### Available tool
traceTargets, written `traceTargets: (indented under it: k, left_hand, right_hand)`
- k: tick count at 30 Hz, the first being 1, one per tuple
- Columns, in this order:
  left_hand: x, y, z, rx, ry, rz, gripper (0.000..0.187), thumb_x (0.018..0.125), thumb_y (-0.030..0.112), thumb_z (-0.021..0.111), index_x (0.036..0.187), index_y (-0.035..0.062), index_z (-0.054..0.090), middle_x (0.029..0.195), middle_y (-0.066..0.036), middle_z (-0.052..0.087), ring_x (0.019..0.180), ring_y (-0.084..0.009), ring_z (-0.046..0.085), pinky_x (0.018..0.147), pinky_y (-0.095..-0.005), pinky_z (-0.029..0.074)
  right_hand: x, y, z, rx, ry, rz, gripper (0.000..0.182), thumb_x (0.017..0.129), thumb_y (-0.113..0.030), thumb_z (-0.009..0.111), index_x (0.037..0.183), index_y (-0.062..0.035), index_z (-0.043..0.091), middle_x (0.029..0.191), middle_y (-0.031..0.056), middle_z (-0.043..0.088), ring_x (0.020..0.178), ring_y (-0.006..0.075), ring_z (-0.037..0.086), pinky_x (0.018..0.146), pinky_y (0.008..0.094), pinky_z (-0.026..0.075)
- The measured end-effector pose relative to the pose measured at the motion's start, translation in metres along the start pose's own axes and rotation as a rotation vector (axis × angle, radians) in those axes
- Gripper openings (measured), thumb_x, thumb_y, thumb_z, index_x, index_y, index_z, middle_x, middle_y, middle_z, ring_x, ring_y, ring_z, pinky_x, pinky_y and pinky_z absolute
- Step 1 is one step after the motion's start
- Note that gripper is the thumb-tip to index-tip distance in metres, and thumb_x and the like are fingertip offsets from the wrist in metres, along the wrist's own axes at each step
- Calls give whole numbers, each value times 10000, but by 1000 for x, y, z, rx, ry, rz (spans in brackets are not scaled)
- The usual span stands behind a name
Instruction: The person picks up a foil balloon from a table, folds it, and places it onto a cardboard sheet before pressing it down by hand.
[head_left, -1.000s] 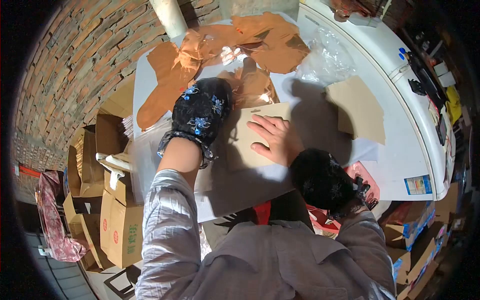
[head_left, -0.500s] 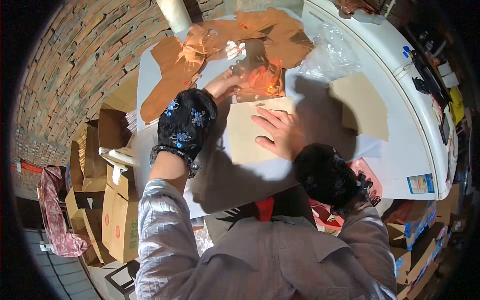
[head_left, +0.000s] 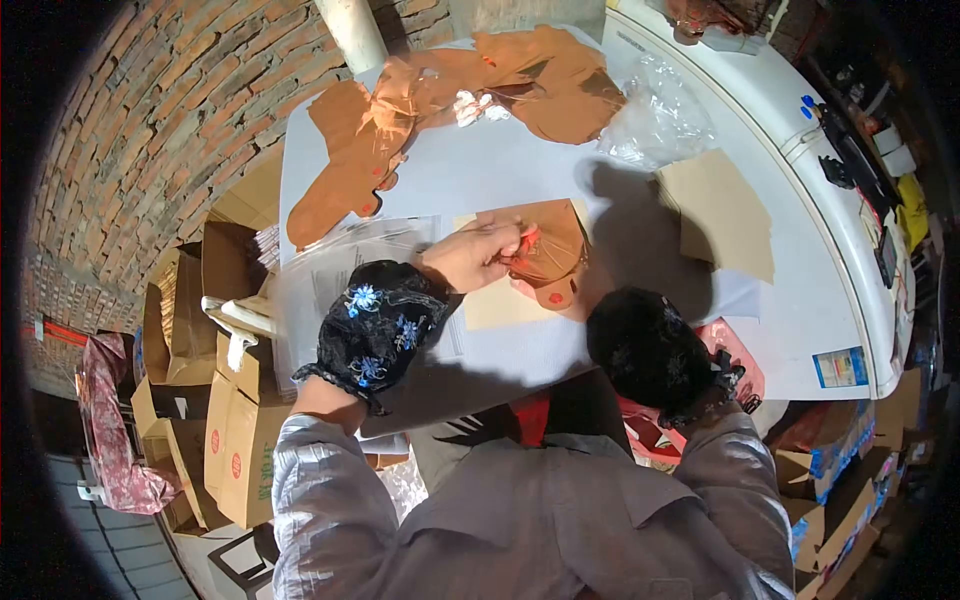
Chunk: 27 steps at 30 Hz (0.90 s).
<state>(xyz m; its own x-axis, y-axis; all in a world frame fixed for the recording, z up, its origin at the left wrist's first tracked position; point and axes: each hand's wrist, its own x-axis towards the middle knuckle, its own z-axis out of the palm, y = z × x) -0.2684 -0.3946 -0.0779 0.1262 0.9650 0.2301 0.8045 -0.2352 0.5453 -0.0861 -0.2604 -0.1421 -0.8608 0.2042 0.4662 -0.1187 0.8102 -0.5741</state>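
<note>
A thin, shiny copper-brown sheet [head_left: 555, 235] with a rounded edge and a red spot lies over a cream card [head_left: 490, 308] on the white table. My left hand [head_left: 478, 256] is closed in a pinch on the sheet's left side, where reddish creases show. My right hand is almost wholly hidden behind the sheet and the black cuff [head_left: 645, 345], so its fingers do not show. A black flowered cuff [head_left: 375, 320] covers my left forearm. Clear plastic bags [head_left: 345, 262] lie to the left of the card.
More copper-brown sheets [head_left: 560, 90] spread along the table's far side, near a small white crumpled piece [head_left: 475, 107]. Crumpled clear plastic [head_left: 668, 115] and cream cards [head_left: 722, 215] lie to the right. A white fridge-like body [head_left: 830, 180] borders the right; cardboard boxes [head_left: 240, 430] stand left.
My left hand has brought the copper-brown sheet nearer and laid it over the cream card. The sheet now covers the fingers of my right hand. Clear bags at left have come into view.
</note>
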Motion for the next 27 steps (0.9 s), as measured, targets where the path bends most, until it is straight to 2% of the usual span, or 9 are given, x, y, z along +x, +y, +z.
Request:
traceTargets:
  k: [1, 5, 8, 9, 11, 17, 18, 22, 27]
  left_hand:
    - [0, 8, 0, 35, 45, 67, 215, 803, 55, 625, 873, 53, 422, 980, -117, 573, 1019, -342, 539, 875, -422, 454]
    - [-1, 26, -13, -106, -241, -348, 274, 825, 132, 644, 1040, 70, 484, 1180, -147, 589, 1227, -335, 490, 1028, -401, 398]
    - [2, 16, -9, -563, -172, -321, 426, 872, 114, 603, 1276, 70, 475, 1262, -96, 508, 1250, -211, 444, 1026, -340, 388]
    - [4, 12, -13, -678, -224, -347, 574, 941, 207, 550, 1465, 97, 341, 1384, -109, 453, 1333, -197, 390, 1104, -341, 324]
    - [10, 0, -10, -745, -88, -314, 544, 982, 249, 514, 1476, 86, 354, 1406, -124, 442, 1354, -205, 373, 1122, -354, 301]
    - [35, -18, 9, -155, 12, -297, 438, 991, 223, 457, 1382, 32, 498, 1184, -163, 548, 1156, -322, 508, 1019, -386, 386]
    - [37, -16, 20, 2, 117, -280, 379, 945, 165, 479, 1299, 88, 592, 1074, -169, 536, 1068, -360, 518, 965, -420, 416]
    - [49, -33, 33, 132, 100, -257, 318, 869, 102, 510, 1083, 197, 726, 1060, -124, 552, 1056, -336, 544, 924, -416, 460]
    - [49, -30, 32, 183, 36, -255, 343, 888, 124, 556, 1205, 157, 686, 1014, -125, 540, 1036, -308, 547, 917, -373, 459]
  right_hand:
    - [1, 0, 1, -10, 8, -28, 458, 824, -279, 739, 1214, -86, 596, 1199, 79, 623, 1103, 261, 596, 946, 385, 477]
    - [4, -10, -4, 137, 71, -16, 475, 765, -282, 780, 1154, -68, 612, 1117, 92, 655, 1041, 280, 629, 921, 387, 505]
    - [1, -15, -4, 203, 109, 60, 434, 783, -261, 764, 1145, -72, 618, 1120, 92, 655, 1037, 273, 629, 898, 387, 507]
    - [1, -6, 0, 104, 87, -1, 464, 792, -276, 764, 1177, -75, 602, 1139, 87, 645, 1045, 268, 625, 887, 386, 506]
    - [-1, 6, 4, -37, 67, -89, 509, 786, -296, 776, 1205, -77, 589, 1152, 86, 637, 1050, 265, 621, 873, 385, 506]
    - [1, -14, -6, -109, 227, -107, 521, 710, -313, 820, 1122, -59, 627, 1090, 112, 658, 1013, 300, 625, 869, 397, 502]
    - [3, -16, -7, -40, 214, -73, 462, 708, -281, 812, 1072, -52, 645, 1071, 118, 669, 1004, 314, 625, 888, 407, 496]
    - [5, -39, -16, -3, 264, -37, 419, 699, -253, 823, 1022, -43, 660, 1038, 118, 680, 974, 344, 623, 917, 413, 483]
    - [-2, -21, -8, 51, 227, -32, 372, 694, -257, 829, 962, -48, 677, 944, 132, 698, 907, 330, 665, 832, 416, 525]
